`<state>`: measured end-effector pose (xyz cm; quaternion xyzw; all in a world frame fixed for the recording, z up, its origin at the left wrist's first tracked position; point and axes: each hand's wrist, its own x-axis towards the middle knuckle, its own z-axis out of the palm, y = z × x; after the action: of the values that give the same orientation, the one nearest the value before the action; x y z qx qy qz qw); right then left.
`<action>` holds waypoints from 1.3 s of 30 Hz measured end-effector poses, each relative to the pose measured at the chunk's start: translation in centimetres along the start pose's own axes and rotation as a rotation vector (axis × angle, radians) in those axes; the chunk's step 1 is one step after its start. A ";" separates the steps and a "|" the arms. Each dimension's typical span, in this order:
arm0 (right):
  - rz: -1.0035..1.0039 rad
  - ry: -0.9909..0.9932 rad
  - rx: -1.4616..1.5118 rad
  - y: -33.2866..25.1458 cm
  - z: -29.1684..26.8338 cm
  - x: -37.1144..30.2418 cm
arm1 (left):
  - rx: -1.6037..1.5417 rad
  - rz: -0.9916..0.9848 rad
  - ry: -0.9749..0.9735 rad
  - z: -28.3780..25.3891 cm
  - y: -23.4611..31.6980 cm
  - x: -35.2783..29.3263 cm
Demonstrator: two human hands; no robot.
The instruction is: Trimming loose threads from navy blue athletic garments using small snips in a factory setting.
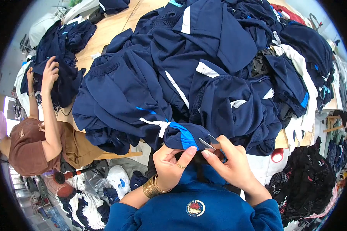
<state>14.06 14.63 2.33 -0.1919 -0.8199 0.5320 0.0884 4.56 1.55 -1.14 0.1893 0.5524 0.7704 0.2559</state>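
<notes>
My left hand [169,163], with a ring and gold bangles, pinches the hem of a navy garment [174,139] between thumb and fingers. The held part carries a bright blue stripe [186,135], and a knotted white drawstring [162,124] lies just beyond it. In my right hand [231,158] is a pair of thread snips [206,144]. Their two pointed metal blades stand apart beside the garment's edge, close to my left thumb. My right fingers hide the rest of the snips.
A big heap of navy garments [204,42] covers the wooden table [104,36]. At the left, a person in brown [34,142] handles dark cloth. A fan [59,179] stands on the lower left, a red roll [277,155] and black printed clothes [304,177] on the lower right.
</notes>
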 end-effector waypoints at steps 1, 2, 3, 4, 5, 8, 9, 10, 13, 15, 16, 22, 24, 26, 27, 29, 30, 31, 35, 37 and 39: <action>-0.028 0.053 0.018 -0.2 -0.1 0.1 | 0.000 0.001 0.000 0.0 0.1 0.0; -0.056 0.107 0.036 -0.3 -0.2 0.1 | 0.007 -0.017 0.007 0.0 0.1 0.0; -0.073 0.211 0.172 0.2 0.1 0.0 | 0.014 -0.035 0.015 0.0 0.1 0.0; 0.017 0.229 0.285 0.4 0.1 0.0 | 0.014 -0.035 0.014 0.0 0.1 0.0; 0.108 0.246 0.397 0.4 0.0 0.1 | 0.000 -0.030 0.005 0.0 0.1 0.1; 0.221 0.187 0.551 -0.5 -0.2 1.2 | -0.015 -0.029 -0.003 0.0 0.0 0.1; 0.267 0.134 0.622 -0.4 -0.1 1.3 | -0.015 -0.033 -0.001 0.1 0.0 0.0; 0.280 0.103 0.642 -0.2 0.0 1.4 | -0.016 -0.033 -0.004 0.1 0.0 0.1; 0.253 0.089 0.628 -0.2 0.3 1.4 | -0.008 -0.032 0.002 -0.1 -0.1 0.1; 0.245 0.086 0.633 0.0 0.4 1.4 | -0.007 -0.020 -0.023 -0.1 0.0 0.2; 0.235 0.079 0.635 0.0 0.5 1.4 | -0.007 -0.020 -0.022 -0.1 0.0 0.2; 0.204 0.054 0.632 0.1 0.5 1.3 | -0.166 -0.048 -0.083 -0.6 0.1 0.9; 0.231 0.052 0.680 0.3 0.3 1.3 | -0.298 -0.314 -0.087 -0.5 0.8 1.4; 0.229 0.047 0.752 0.3 0.3 1.5 | -0.378 -0.374 -0.103 -0.6 0.8 1.6; 0.224 0.041 0.824 0.3 0.3 1.6 | -0.458 -0.433 -0.120 -0.6 0.8 1.7; 0.229 0.033 0.832 0.3 0.0 1.8 | -0.468 -0.443 -0.123 -0.6 1.0 1.6; 0.240 -0.002 0.859 0.3 -0.2 2.0 | -0.479 -0.452 -0.124 -0.6 1.1 1.5; 0.250 -0.036 0.886 0.3 -0.3 2.1 | -0.478 -0.453 -0.126 -0.6 1.2 1.4; 0.287 -0.087 0.900 0.4 -0.5 2.4 | -0.395 -0.405 -0.105 -0.4 1.4 1.3; 0.275 -0.075 0.888 0.2 -0.5 2.4 | -0.395 -0.390 -0.106 -0.4 1.4 1.3; 0.259 -0.036 0.847 -0.1 -0.5 2.5 | -0.389 -0.370 -0.118 -0.5 1.3 1.2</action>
<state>11.96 16.00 2.42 -0.2306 -0.5001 0.8311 0.0776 3.06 1.57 0.00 0.0773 0.4035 0.7898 0.4554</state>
